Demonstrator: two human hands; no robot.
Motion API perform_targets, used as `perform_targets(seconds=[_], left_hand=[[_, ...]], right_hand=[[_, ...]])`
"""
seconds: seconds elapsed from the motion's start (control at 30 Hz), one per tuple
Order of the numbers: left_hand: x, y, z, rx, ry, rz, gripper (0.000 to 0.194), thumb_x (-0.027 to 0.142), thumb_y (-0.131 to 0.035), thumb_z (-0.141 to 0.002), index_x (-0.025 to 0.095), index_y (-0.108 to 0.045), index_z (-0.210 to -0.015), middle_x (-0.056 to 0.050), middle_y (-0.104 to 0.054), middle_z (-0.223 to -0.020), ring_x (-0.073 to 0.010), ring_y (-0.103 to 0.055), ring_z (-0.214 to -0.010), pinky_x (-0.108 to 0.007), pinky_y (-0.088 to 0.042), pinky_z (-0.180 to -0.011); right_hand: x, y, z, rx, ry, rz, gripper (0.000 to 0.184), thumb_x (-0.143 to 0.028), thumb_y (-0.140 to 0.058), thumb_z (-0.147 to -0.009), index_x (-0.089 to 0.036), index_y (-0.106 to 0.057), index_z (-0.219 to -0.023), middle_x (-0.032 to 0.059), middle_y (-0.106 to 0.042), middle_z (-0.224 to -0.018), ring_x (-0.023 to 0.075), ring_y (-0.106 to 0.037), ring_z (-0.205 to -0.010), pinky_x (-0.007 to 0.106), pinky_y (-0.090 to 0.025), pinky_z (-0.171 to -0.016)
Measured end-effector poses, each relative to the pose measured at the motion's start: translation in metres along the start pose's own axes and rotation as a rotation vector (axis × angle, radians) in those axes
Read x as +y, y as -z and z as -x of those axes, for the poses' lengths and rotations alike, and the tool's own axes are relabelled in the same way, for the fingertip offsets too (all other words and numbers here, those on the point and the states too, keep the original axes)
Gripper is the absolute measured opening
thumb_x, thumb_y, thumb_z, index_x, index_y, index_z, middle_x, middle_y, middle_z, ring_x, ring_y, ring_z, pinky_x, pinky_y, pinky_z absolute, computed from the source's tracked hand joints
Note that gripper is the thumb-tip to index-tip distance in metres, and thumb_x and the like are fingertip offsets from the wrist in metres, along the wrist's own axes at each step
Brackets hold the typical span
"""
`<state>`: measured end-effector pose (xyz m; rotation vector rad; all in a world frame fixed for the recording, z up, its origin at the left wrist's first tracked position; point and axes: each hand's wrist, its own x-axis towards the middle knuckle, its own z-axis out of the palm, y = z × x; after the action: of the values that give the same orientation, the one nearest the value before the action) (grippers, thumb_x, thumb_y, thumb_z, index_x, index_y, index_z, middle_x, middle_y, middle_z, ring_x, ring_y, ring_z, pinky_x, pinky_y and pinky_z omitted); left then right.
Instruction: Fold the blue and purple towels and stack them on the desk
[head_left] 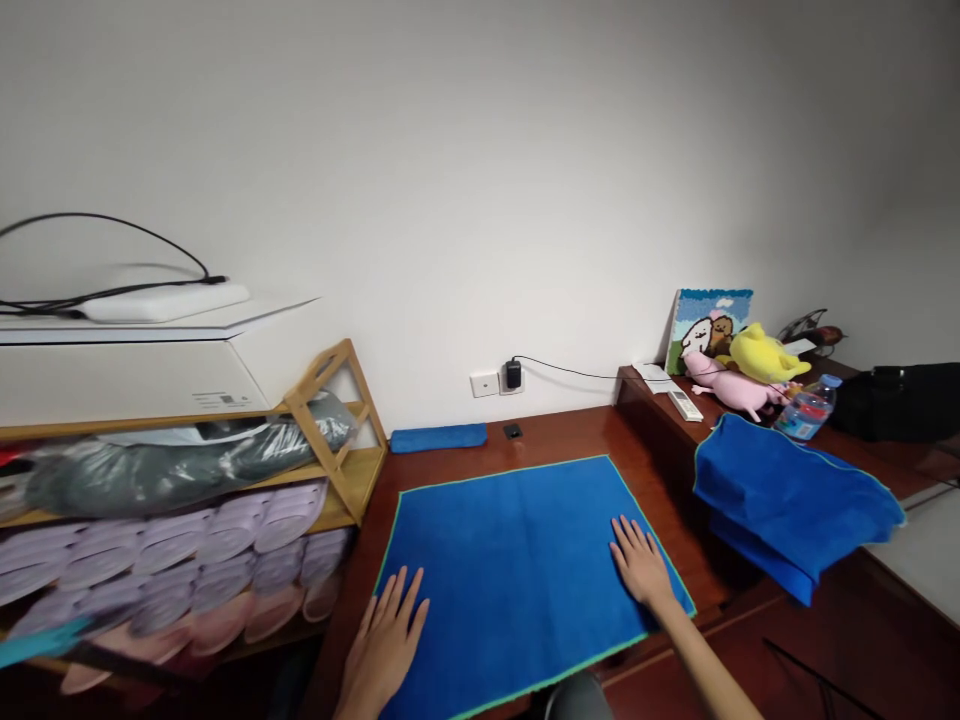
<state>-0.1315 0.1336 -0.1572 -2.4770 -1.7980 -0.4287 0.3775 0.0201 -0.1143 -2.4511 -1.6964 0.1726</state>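
Observation:
A blue towel (517, 570) with light green edging lies spread out on the reddish-brown desk (570, 430). My left hand (386, 635) rests palm down near its left edge, fingers stretched out. Toward the right edge, my right hand (641, 565) is flat on the cloth with its fingers apart. Neither hand grips anything. A folded blue cloth (439, 438) lies at the back of the desk against the wall. Another blue towel (795, 495), crumpled, hangs over the front of the raised surface at the right.
On the left, a wooden rack (330, 455) holds several pale slippers (232, 525) and a plastic-wrapped bundle (187, 465). A white box (135, 375) sits on top. To the right are pink (731, 385) and yellow plush toys (761, 352), a bottle (810, 408) and a remote (685, 405).

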Motion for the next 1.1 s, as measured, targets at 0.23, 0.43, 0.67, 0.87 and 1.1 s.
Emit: perform_targets(seconds=[0.23, 0.43, 0.67, 0.87, 1.1], left_hand=[[0.065, 0.008, -0.082, 0.086, -0.081, 0.07, 0.061, 0.049, -0.032, -0.106, 0.02, -0.052, -0.156, -0.012, -0.046, -0.167, -0.0282, -0.043, -0.155, -0.05, -0.037, -0.128], [0.13, -0.003, -0.172, -0.159, -0.164, 0.045, 0.056, 0.041, -0.033, -0.106, 0.028, -0.049, -0.158, -0.007, -0.046, -0.167, -0.0267, -0.041, -0.156, -0.052, -0.033, -0.128], [-0.029, -0.023, -0.162, 0.012, 0.028, -0.12, 0.065, 0.046, -0.033, -0.101, 0.018, -0.048, -0.158, -0.017, -0.047, -0.166, -0.036, -0.039, -0.156, -0.062, -0.032, -0.124], [-0.067, -0.022, -0.155, 0.017, 0.003, -0.152, 0.064, 0.036, -0.03, -0.096, 0.014, -0.061, -0.147, -0.019, -0.051, -0.163, -0.0374, -0.04, -0.155, -0.062, -0.033, -0.122], [-0.027, 0.013, -0.159, 0.105, 0.108, -0.114, 0.076, 0.041, -0.025, -0.092, -0.002, -0.056, -0.146, -0.027, -0.058, -0.154, -0.0393, -0.05, -0.146, -0.058, -0.039, -0.12]], right_hand=[[-0.118, -0.003, -0.059, 0.083, 0.205, -0.142, 0.06, -0.04, -0.03, -0.109, -0.019, -0.044, -0.163, 0.007, -0.039, -0.17, 0.0257, -0.029, -0.16, 0.046, -0.019, -0.132], [-0.232, -0.023, -0.126, -0.071, 0.44, -0.223, 0.061, -0.041, -0.028, -0.11, -0.021, -0.035, -0.167, 0.0043, -0.032, -0.172, 0.0232, -0.022, -0.162, 0.048, -0.016, -0.132], [-0.071, -0.01, -0.171, -0.056, 0.098, -0.043, 0.066, -0.047, -0.019, -0.11, -0.02, -0.025, -0.17, 0.0033, -0.025, -0.175, 0.0217, -0.015, -0.164, 0.046, -0.007, -0.133], [0.026, 0.001, -0.176, -0.038, -0.114, -0.004, 0.068, -0.049, -0.017, -0.11, -0.02, -0.018, -0.171, 0.0035, -0.018, -0.177, 0.019, -0.012, -0.164, 0.041, -0.006, -0.132], [-0.003, 0.026, -0.146, 0.053, -0.171, -0.14, 0.064, -0.041, -0.026, -0.108, -0.016, -0.039, -0.165, 0.0094, -0.033, -0.173, 0.0253, -0.022, -0.161, 0.046, -0.012, -0.131]])
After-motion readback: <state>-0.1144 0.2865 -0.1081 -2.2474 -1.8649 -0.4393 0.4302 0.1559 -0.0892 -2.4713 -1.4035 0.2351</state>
